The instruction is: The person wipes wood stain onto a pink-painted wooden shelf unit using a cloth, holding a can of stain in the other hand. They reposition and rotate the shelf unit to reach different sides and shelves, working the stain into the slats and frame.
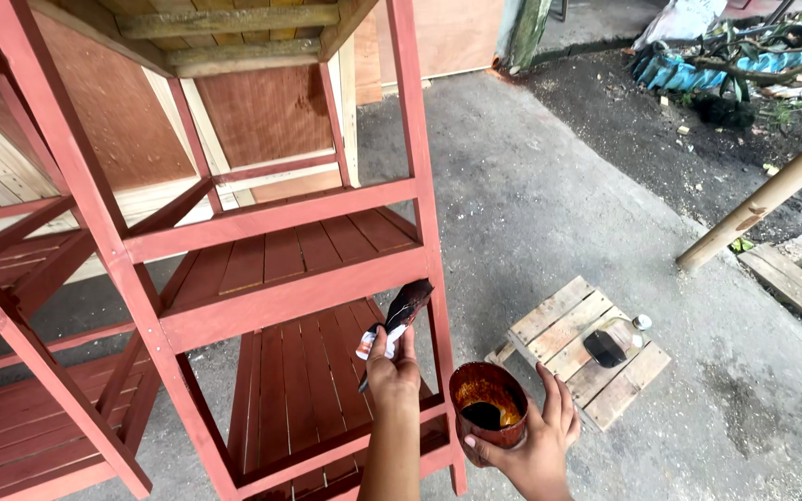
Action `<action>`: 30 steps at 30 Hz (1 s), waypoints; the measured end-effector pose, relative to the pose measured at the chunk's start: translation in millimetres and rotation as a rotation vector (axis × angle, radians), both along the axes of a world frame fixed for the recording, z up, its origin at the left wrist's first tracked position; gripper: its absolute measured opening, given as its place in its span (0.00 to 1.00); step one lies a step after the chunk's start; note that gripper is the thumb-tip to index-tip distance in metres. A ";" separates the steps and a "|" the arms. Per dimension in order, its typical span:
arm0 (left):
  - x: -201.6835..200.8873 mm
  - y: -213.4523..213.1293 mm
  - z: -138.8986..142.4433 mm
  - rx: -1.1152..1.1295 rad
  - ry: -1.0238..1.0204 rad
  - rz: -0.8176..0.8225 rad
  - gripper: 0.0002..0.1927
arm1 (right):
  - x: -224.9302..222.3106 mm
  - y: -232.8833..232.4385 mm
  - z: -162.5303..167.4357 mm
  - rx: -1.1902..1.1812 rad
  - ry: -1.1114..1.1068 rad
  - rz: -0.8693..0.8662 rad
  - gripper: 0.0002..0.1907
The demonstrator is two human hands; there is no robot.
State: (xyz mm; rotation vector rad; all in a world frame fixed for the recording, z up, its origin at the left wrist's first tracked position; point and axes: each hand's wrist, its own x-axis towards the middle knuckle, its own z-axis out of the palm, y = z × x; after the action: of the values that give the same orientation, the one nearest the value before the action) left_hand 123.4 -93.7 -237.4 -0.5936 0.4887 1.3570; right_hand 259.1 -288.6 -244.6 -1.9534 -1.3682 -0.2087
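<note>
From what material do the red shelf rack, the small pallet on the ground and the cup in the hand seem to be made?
Shelf rack: wood, seemingly slats and posts under a reddish-brown stain or paint.
Small pallet: bare, pale wooden boards, unfinished.
Cup in the right hand: probably plastic, thickly stain-coated, so uncertain.

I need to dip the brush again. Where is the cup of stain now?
In the head view, the cup of stain is at lower centre, held in the right hand, just right of the red shelf frame and the paintbrush.
</note>
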 end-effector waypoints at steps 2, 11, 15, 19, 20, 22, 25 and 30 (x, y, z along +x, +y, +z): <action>4.4 -1.4 4.9 -0.046 -0.085 0.015 0.12 | 6.9 1.7 5.0 -0.009 0.017 -0.014 0.50; 13.5 -10.4 10.4 -0.003 -0.029 -0.052 0.11 | 28.9 -3.7 9.3 -0.018 0.037 -0.044 0.48; 10.2 -8.3 6.4 0.002 0.040 -0.066 0.10 | 29.3 -8.6 2.9 -0.025 0.054 -0.034 0.48; -1.5 -16.0 -2.9 -0.044 0.149 -0.128 0.09 | 26.4 -7.4 1.8 -0.009 0.052 -0.016 0.47; -5.9 -19.5 -5.4 -0.056 0.162 -0.142 0.09 | 26.1 -5.8 2.4 0.009 0.046 -0.012 0.47; -13.3 -20.6 -8.5 -0.063 0.174 -0.144 0.09 | 26.7 -3.2 4.2 -0.014 0.056 -0.020 0.47; -18.2 -13.7 -7.8 -0.022 0.152 -0.099 0.08 | 28.0 -2.6 6.1 -0.016 0.055 -0.015 0.47; -3.2 2.9 2.4 0.005 0.065 -0.046 0.09 | 25.3 -6.9 3.9 -0.036 0.057 -0.017 0.47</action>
State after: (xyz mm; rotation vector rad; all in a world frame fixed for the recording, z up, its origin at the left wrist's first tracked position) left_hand 120.2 -90.8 -235.0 -0.5326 0.5482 1.3361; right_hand 284.4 -295.5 -240.7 -1.9859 -1.3278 -0.1364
